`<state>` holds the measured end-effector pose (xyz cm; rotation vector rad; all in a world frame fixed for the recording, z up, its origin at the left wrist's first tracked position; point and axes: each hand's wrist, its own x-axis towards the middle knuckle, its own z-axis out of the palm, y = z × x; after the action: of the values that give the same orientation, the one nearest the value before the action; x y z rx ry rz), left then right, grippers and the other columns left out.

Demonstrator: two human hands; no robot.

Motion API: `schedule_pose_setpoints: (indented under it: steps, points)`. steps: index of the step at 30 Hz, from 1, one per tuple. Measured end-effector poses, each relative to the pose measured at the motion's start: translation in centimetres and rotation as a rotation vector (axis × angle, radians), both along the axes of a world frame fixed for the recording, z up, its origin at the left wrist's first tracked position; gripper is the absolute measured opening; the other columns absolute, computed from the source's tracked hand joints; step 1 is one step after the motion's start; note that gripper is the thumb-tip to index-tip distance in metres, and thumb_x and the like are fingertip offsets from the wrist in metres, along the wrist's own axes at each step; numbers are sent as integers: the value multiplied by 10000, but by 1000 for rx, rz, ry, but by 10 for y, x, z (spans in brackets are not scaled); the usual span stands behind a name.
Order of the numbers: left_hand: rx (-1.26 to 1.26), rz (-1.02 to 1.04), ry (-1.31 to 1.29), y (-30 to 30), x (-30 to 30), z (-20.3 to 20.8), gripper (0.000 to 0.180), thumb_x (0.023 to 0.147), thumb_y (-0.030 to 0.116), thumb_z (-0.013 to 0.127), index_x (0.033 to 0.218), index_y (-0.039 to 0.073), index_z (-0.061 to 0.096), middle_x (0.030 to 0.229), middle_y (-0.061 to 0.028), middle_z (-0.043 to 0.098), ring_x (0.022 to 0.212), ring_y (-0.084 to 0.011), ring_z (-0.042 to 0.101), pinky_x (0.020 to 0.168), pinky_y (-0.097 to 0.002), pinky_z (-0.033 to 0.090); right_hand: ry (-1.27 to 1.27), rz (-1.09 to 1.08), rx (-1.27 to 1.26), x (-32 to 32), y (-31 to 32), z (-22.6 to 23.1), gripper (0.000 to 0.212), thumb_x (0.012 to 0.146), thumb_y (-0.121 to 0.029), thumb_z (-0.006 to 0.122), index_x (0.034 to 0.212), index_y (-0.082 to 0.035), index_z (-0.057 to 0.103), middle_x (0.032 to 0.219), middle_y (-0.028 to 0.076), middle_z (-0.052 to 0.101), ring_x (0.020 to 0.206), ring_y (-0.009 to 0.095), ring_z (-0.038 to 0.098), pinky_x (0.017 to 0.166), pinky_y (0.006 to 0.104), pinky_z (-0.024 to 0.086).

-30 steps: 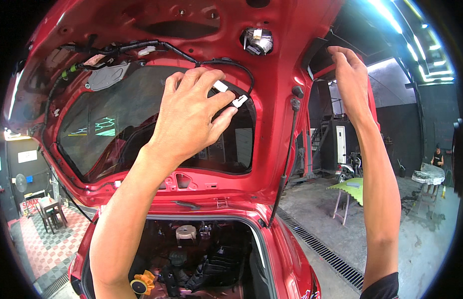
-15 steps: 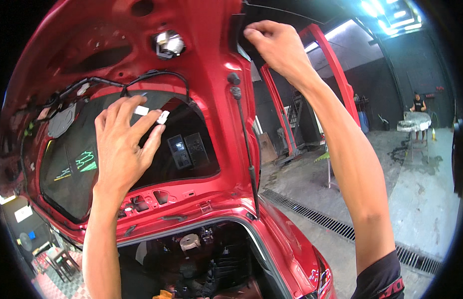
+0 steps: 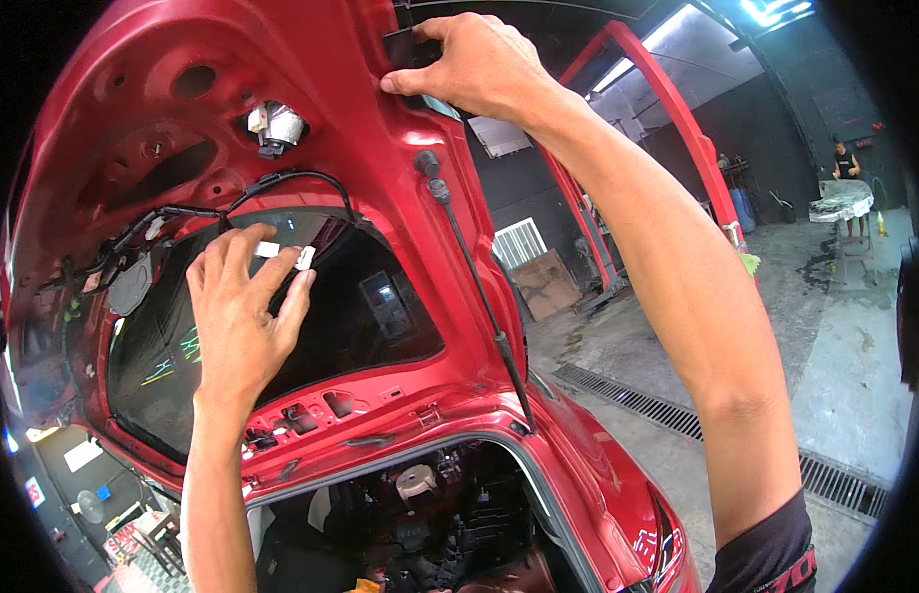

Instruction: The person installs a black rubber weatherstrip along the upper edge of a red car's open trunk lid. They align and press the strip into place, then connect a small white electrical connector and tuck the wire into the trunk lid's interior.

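Observation:
A red car tailgate (image 3: 375, 198) stands raised before me, its inner side bare of trim. My left hand (image 3: 240, 321) is in front of the tailgate's rear window (image 3: 351, 296), fingers curved. Small white plastic pieces (image 3: 304, 259) show at its thumb and fingertips, perhaps clips or connectors; their exact kind is too small to tell. Higher up, my right hand (image 3: 484, 69) grips the tailgate's right edge, thumb on the red metal and fingers around a small dark part (image 3: 399, 45) there. Some of its fingertips are hidden.
A black gas strut (image 3: 474, 282) props the tailgate on the right. Black wiring (image 3: 282, 178) runs above the window. Below lies the stripped boot opening (image 3: 380, 524). A red lift post (image 3: 667, 109), a floor grate (image 3: 637, 400) and another person (image 3: 846, 161) are farther right.
My right hand has moved left and up, from beside the tailgate edge onto it. My left hand still holds the white pieces. The view has shifted slightly.

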<state>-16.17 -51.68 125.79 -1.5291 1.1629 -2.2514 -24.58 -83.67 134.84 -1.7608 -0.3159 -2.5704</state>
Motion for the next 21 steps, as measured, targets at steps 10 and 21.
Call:
schedule_pose_setpoints:
  steps: [10,21]
  points:
    - [-6,12,3,-6,-2,13,384,969,383,779,746,71,774,908,-73,725,885,-277,687,1137,-540,422,387,303,-14,-35,24,3,564,819,-396,789,1178,38,771,1037,300,784,1012,407,774,926,463,592]
    - [-332,-514,439,-35,-11,55,540,919,382,846,1224,-41,705,869,-133,778,829,-278,763,806,-404,575,512,283,58,-45,32,0,432,879,-344,728,890,86,764,724,168,705,671,216,681,646,434,535]
